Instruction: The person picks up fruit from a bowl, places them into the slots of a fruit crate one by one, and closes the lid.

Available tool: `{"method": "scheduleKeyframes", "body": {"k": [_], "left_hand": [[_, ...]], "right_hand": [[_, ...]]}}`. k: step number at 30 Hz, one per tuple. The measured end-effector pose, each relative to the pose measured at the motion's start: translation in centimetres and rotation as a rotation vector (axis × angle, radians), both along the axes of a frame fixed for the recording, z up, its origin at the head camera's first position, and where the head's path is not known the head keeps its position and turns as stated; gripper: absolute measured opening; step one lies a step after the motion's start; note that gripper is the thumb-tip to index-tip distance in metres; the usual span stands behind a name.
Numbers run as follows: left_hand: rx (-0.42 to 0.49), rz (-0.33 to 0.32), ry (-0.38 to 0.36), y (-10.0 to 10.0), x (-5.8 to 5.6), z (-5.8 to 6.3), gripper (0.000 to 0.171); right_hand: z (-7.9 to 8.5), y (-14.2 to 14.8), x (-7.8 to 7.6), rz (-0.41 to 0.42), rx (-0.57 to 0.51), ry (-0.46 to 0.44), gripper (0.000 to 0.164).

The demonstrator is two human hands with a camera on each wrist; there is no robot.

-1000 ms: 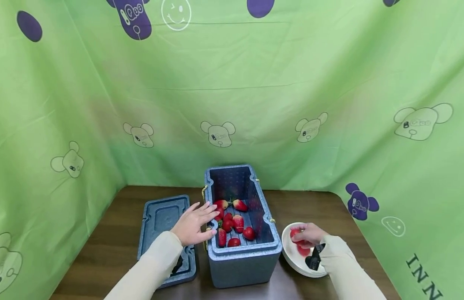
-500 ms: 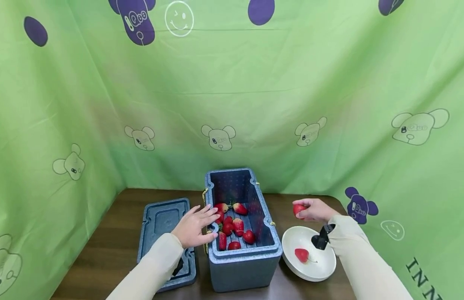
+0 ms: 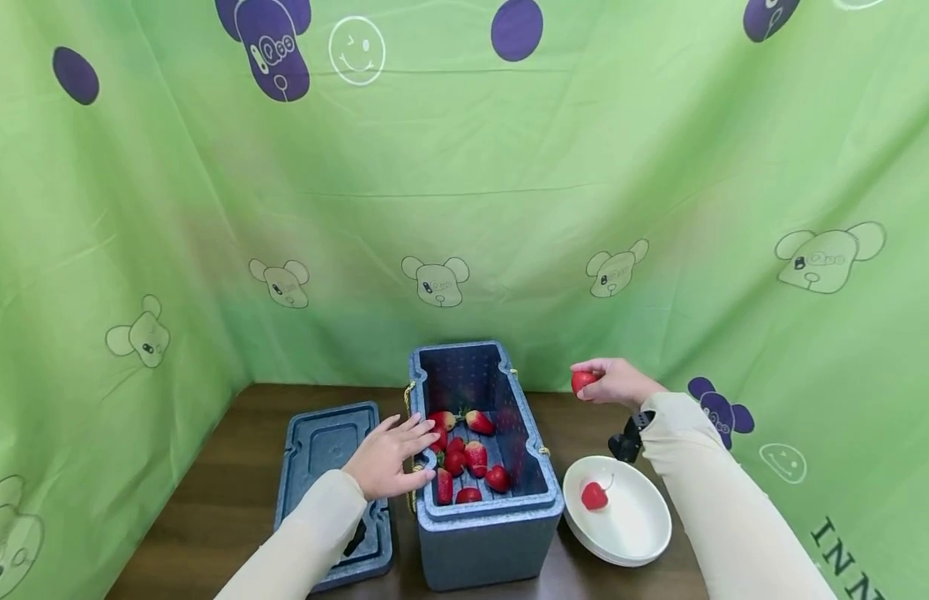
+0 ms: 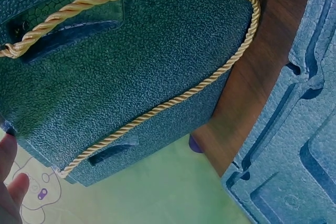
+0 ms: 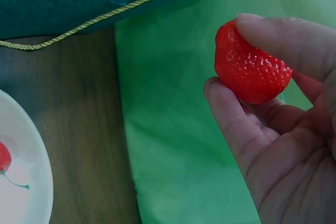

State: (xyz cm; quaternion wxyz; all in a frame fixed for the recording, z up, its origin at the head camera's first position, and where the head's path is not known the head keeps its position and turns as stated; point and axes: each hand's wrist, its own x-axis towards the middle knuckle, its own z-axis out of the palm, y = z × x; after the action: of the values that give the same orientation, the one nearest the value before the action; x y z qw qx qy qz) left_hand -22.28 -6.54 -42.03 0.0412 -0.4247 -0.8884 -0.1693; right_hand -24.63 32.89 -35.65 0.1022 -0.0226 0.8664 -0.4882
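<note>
My right hand [image 3: 617, 382] pinches a red strawberry [image 5: 252, 65] between thumb and fingers, raised beyond the white bowl [image 3: 644, 521] and right of the foam box. One more strawberry [image 3: 595, 496] with a thin green stem lies in that bowl. With fingers spread, my left hand [image 3: 389, 460] rests on the left rim of the blue foam box [image 3: 486, 542]. Inside the box, several strawberries [image 3: 476, 457] lie on the ribbed floor, mostly in its near half. In the left wrist view only fingertips [image 4: 18, 188] show, at the box's edge.
The box's blue lid [image 3: 329, 442] lies on the brown wooden table [image 3: 202, 517] to the left, partly under my left arm. A gold rope handle [image 4: 178, 98] loops along the box's side. Behind the table hangs a green printed cloth [image 3: 509, 225].
My right hand has lifted a strawberry out of the bowl and moved it up and away, then slightly left. The other strawberry in the bowl has shifted. My left hand stays on the rim.
</note>
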Motion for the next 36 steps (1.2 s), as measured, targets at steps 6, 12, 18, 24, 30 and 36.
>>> {"method": "scheduleKeyframes", "body": {"k": [6,12,18,24,30,36], "left_hand": [[-0.004,-0.013,0.048,0.1,0.0,-0.1,0.055],[-0.006,-0.019,0.063,-0.1,-0.2,-0.1,0.055],[-0.017,-0.019,0.063,-0.2,-0.2,-0.2,0.055],[-0.042,-0.012,0.067,0.1,-0.2,0.0,0.055],[-0.072,-0.004,0.054,0.2,-0.1,0.4,0.055],[-0.07,-0.008,0.057,0.0,-0.3,0.4,0.054]], "right_hand": [[0.7,-0.5,-0.9,-0.013,0.041,0.035,0.057],[1.1,-2.3,-2.2,-0.058,0.104,0.08,0.057],[0.6,-5.5,-3.7,-0.067,0.113,0.079,0.057],[0.1,-8.5,-5.1,-0.052,0.085,0.092,0.056],[-0.9,-11.4,-6.4,-0.043,0.041,0.082,0.054],[-1.2,-14.6,-7.4,-0.003,0.028,0.099,0.053]]}}
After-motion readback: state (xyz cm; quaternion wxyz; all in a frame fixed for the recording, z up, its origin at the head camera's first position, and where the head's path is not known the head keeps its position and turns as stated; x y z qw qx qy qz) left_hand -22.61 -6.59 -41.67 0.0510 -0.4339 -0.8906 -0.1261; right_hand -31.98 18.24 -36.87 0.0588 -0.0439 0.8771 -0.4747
